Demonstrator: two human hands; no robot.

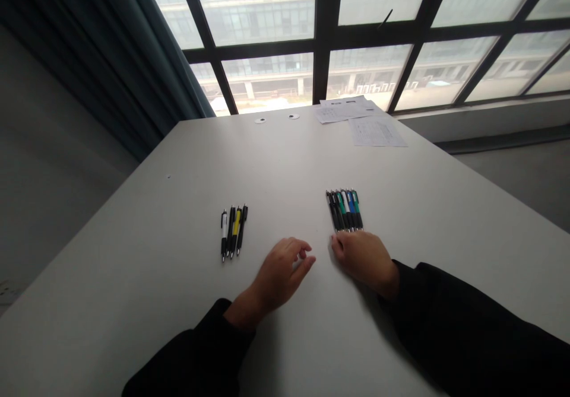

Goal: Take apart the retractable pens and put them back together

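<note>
Two groups of retractable ballpoint pens lie on the white table. The left group has several side-by-side pens with black, white and yellow barrels. The right group has several pens with black, green and blue barrels. My right hand rests on the tabletop, its fingertips at the lower ends of the right group, holding nothing. My left hand hovers between the two groups, its fingers loosely curled and empty, with the left group a little way off.
Two round cable grommets sit near the far edge of the table. Sheets of printed paper lie at the far right corner. Beyond the table stands a large dark-framed window, with a dark curtain at the left.
</note>
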